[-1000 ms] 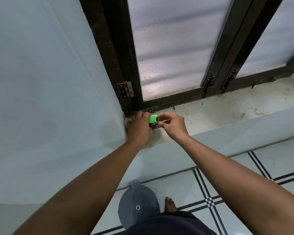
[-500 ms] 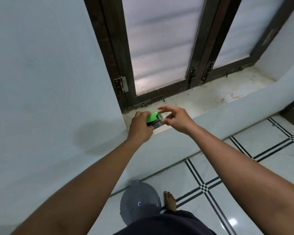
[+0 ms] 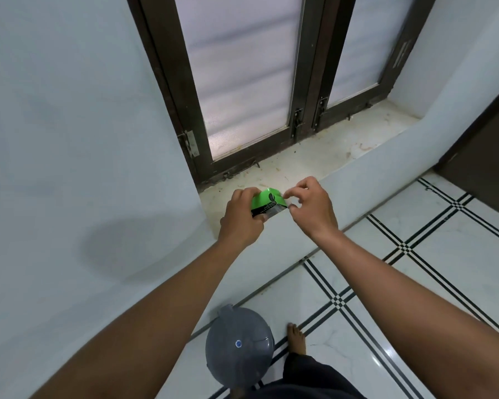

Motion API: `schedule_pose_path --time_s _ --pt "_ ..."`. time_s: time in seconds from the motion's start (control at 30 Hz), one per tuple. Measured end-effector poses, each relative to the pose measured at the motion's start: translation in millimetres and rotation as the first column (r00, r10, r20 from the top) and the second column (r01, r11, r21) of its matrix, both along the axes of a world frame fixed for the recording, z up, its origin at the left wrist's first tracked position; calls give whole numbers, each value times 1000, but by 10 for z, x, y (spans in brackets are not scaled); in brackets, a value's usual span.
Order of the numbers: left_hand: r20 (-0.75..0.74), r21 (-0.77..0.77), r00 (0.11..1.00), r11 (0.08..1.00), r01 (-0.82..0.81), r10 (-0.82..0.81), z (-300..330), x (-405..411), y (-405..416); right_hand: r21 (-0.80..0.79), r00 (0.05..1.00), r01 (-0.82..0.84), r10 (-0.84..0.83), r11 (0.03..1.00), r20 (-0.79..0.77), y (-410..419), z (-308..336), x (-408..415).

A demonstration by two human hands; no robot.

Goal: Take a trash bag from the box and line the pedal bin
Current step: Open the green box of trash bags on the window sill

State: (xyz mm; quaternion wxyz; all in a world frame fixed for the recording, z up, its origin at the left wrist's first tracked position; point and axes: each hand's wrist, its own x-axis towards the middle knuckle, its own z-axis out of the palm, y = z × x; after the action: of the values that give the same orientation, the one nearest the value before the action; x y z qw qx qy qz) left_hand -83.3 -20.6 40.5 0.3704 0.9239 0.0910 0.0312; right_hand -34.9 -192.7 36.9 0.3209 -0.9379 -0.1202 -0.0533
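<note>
A small green and black box (image 3: 268, 202) of trash bags is held above the window sill (image 3: 323, 156). My left hand (image 3: 241, 217) is wrapped around its left end. My right hand (image 3: 310, 207) is at the box's right end, thumb and fingertips pinched at its corner flap; no bag shows between them. The grey round pedal bin (image 3: 238, 345) stands on the floor below my arms, lid closed, with a small blue dot on top.
A dark wooden window frame (image 3: 308, 82) with frosted panes rises behind the sill. The white wall (image 3: 69, 168) fills the left. A dark door (image 3: 490, 168) is at right. My bare foot (image 3: 296, 338) stands on the tiled floor beside the bin.
My left hand has lifted the box off the sill's corner and drawn it nearer. My right hand's fingers have shifted to the box's right end. The view has swung to the right.
</note>
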Motion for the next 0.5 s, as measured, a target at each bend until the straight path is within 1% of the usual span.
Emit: schedule_pose_path --time_s 0.07,0.1,0.2,0.3,0.4,0.5 --pt "11 -1 1000 1000 8 -8 8 10 -18 12 991 -131 131 991 0 1 20 4" --pt "16 -3 1000 1000 2 -2 17 19 -18 46 987 -154 155 987 -27 3 38 16" --pt "30 -26 1000 1000 -10 10 46 61 2 158 976 -168 187 973 -109 -15 80 76" --pt "35 -49 999 999 -12 14 103 108 2 183 956 -216 245 959 -159 -48 109 206" --pt "43 -51 999 999 -5 8 128 182 -27 198 945 -241 276 950 -174 -96 171 326" --pt "57 -63 998 998 -32 36 146 281 -57 288 931 -228 295 930 -214 -164 216 447"
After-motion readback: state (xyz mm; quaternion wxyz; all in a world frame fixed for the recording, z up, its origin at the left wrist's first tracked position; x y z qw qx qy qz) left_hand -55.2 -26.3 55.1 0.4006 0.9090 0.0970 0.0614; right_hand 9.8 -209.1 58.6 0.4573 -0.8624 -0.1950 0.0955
